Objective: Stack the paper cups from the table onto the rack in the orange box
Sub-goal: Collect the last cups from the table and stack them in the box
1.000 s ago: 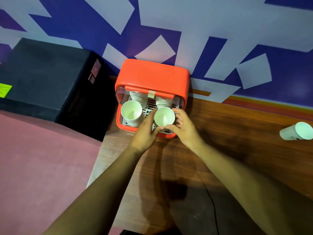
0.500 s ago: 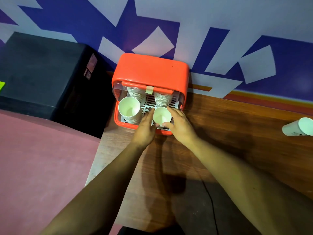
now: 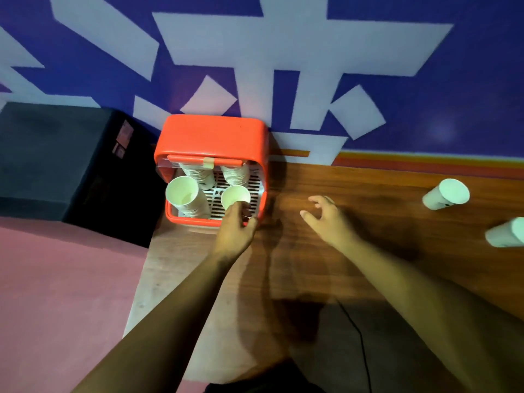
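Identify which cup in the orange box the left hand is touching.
The front-right cup, a single low one. The left hand grips its near side; the front-left stack stands taller and untouched, and the two back stacks sit under the lid.

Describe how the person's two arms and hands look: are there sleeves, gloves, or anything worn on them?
Both arms are bare from the bottom edge of the picture up to the fingers; no sleeves show. The left hand and the right hand wear no gloves, and I see no watch, bracelet or ring. No markings are visible on either forearm, though the picture is somewhat blurred.
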A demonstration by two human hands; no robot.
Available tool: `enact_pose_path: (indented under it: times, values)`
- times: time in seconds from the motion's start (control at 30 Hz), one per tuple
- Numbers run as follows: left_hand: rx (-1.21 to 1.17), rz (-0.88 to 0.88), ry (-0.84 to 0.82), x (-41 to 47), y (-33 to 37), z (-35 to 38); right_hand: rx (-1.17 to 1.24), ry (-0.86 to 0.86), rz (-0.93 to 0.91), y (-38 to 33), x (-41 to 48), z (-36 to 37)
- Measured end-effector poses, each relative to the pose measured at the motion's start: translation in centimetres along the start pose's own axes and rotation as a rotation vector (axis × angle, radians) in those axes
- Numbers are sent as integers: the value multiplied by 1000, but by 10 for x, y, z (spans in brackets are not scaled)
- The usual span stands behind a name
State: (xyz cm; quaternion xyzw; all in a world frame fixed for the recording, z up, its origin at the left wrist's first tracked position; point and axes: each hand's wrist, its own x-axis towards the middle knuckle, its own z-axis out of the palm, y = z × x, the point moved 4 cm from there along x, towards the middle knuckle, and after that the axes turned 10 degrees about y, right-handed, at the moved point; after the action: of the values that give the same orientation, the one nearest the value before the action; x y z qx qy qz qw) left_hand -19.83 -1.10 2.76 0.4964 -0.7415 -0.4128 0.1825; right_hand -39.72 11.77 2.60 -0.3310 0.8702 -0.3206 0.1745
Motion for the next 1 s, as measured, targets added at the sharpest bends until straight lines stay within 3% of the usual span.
enact_pose_path:
  times: [0.17, 0.53, 0.8, 1.0]
  values:
    - [88, 177, -178, 12, 78, 76, -192, 119, 91, 78, 3, -103]
    - [160, 406, -456, 11, 252, 305, -263, 428, 341, 260, -12, -287]
    - [249, 425, -535, 3, 290, 443, -235, 469, 606, 372, -2, -315]
    - [333, 520, -524, 12, 280, 479, -161, 433, 566, 406, 8, -305]
